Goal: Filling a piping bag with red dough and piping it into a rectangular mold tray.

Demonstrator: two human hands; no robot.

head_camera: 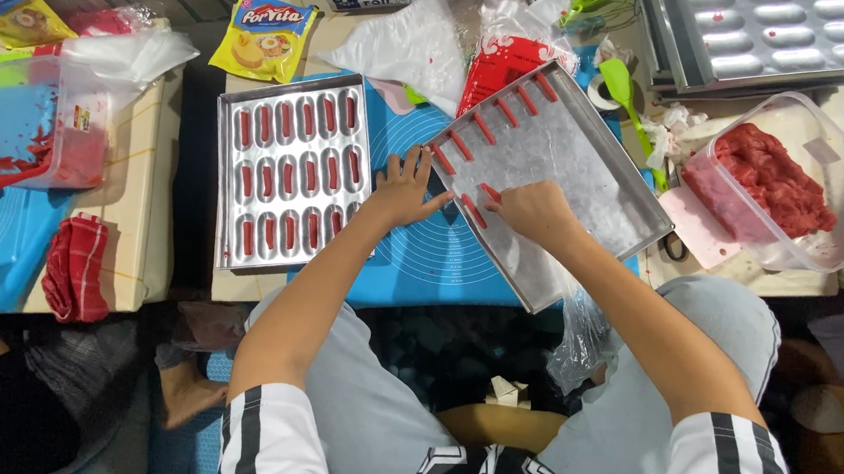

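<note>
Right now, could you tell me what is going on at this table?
A seated person is working at a flat metal tray that lies tilted on a blue mat. Red strips are lined up along the tray's left edge. The left hand rests at that edge, and the right hand presses on a strip at the row's near end. To the left, a mould tray has red strips in its cavities. A clear tub of red paste stands to the right.

A flat metal baking tray (pixel 567 178) lies tilted, its long axis running from 1 to 7 o'clock, on a blue silicone mat (pixel 420 257). Red dough sticks (pixel 496 123) line its 10 o'clock edge, evenly spaced; the rest is bare and floury.
</note>
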